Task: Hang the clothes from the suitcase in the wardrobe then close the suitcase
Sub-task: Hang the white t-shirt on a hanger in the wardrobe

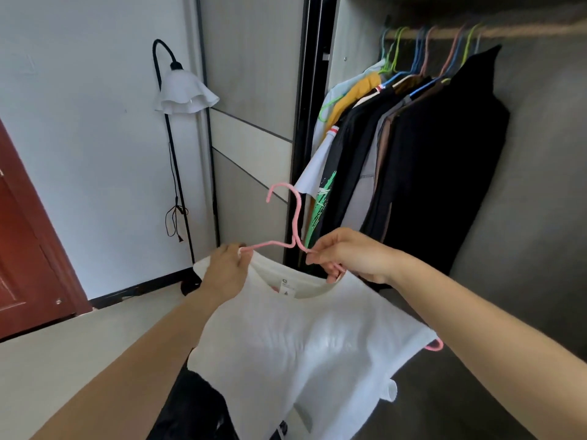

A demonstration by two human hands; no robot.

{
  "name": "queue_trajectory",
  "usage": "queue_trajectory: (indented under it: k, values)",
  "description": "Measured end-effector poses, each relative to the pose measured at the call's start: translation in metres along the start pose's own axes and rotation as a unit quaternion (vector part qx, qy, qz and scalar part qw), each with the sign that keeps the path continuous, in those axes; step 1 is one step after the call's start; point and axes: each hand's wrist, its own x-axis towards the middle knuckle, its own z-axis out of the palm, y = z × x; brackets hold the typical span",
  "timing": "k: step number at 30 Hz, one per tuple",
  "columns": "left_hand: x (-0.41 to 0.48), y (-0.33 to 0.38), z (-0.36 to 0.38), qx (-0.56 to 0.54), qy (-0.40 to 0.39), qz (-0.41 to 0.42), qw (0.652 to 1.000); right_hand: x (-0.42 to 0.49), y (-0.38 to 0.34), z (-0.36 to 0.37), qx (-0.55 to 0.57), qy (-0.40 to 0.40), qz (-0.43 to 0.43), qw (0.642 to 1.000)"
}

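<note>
A white T-shirt (295, 341) hangs in front of me, partly threaded on a pink hanger (293, 217) whose hook points up. My left hand (227, 271) grips the shirt's left shoulder and collar edge together with the hanger's left arm. My right hand (352, 254) pinches the hanger near its neck at the collar's right side. The hanger's right tip pokes out of the right sleeve. The open wardrobe's rail (495, 31) is up at the right. The suitcase is not in view.
Several garments (422, 154), mostly dark, hang on coloured hangers from the rail. The wardrobe's sliding door (251, 122) stands left of them. A floor lamp (181, 90) with a white shade stands against the wall, and a red-brown door (25, 265) is at far left.
</note>
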Motion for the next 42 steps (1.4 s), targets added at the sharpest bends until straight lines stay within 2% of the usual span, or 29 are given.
queue_trajectory:
  k: [2, 5, 7, 9, 12, 18, 22, 25, 29, 33, 38, 42]
  values:
    - [-0.004, 0.011, 0.020, 0.002, -0.057, -0.026, 0.998, -0.009, 0.008, -0.001, -0.031, -0.005, 0.035, 0.999]
    - [-0.009, 0.025, 0.043, 0.077, -0.147, -0.015, 0.986, -0.027, 0.017, -0.009, -0.112, -0.003, 0.076, 0.991]
    - [-0.009, 0.042, 0.054, 0.071, -0.210, -0.008, 0.975, -0.042, 0.022, -0.016, -0.138, 0.031, 0.096, 0.985]
    - [-0.009, 0.067, 0.061, 0.025, -0.254, 0.007, 0.967, -0.053, 0.026, -0.025, -0.133, 0.086, 0.117, 0.980]
    - [-0.011, 0.119, 0.071, -0.047, -0.270, 0.046, 0.961, -0.070, 0.031, -0.043, -0.088, 0.175, 0.158, 0.968]
    - [-0.020, 0.210, 0.084, -0.133, -0.317, 0.150, 0.927, -0.106, 0.033, -0.096, 0.002, 0.353, 0.218, 0.910]
    - [-0.007, 0.252, 0.087, -0.190, -0.312, 0.166, 0.916, -0.111, 0.025, -0.140, 0.021, 0.493, 0.201, 0.846]
    - [0.010, 0.285, 0.084, -0.268, -0.290, 0.160, 0.905, -0.100, 0.022, -0.166, 0.048, 0.577, 0.140, 0.803]
    - [0.032, 0.326, 0.073, -0.351, -0.280, 0.153, 0.880, -0.076, 0.009, -0.198, 0.164, 0.619, -0.009, 0.768]
    - [0.056, 0.363, 0.057, -0.374, -0.273, 0.180, 0.868, -0.047, -0.014, -0.237, 0.113, 0.650, -0.111, 0.743]
    - [0.097, 0.391, 0.054, -0.265, -0.147, 0.281, 0.910, -0.019, -0.046, -0.281, 0.003, 0.671, -0.139, 0.728]
    - [0.135, 0.403, 0.064, -0.206, -0.068, 0.291, 0.932, 0.001, -0.061, -0.326, -0.024, 0.689, -0.124, 0.713]
